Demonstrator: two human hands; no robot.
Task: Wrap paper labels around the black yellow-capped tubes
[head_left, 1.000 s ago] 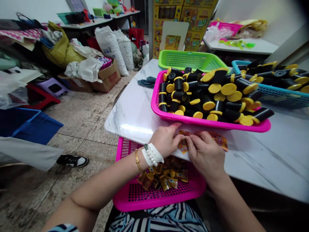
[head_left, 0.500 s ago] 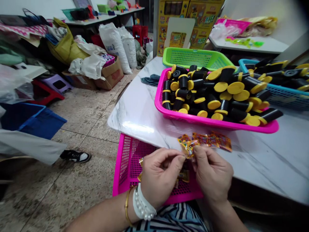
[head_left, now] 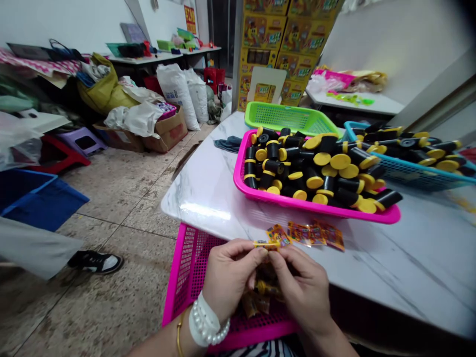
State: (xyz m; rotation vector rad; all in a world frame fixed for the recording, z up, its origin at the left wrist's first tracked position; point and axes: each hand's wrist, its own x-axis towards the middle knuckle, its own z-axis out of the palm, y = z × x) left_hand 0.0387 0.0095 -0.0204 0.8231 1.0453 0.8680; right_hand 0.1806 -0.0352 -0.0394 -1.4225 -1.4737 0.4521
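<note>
My left hand (head_left: 228, 277) and my right hand (head_left: 303, 285) meet above a pink basket, thumbs and fingers pinched together. Between their fingertips is a small orange-yellow packet (head_left: 267, 244), partly hidden by the fingers. Just beyond, a strip of orange printed packets (head_left: 316, 234) lies near the table's front edge, with another packet (head_left: 278, 234) at its left. Below my hands, the lower pink basket (head_left: 182, 277) holds several small yellow-brown packets (head_left: 255, 303), partly covered by my hands.
On the marbled table (head_left: 201, 183) stands a pink basket (head_left: 297, 202) heaped with black, yellow-capped tubes. A green basket (head_left: 260, 119) is behind it, and a blue basket (head_left: 420, 171) of similar tubes is at right. At left, a person's shoe (head_left: 97, 261) rests on the floor.
My hands have come back from the table toward me, over the lower basket, with a packet between them. The packet strip stays on the table. The view has tilted up slightly.
</note>
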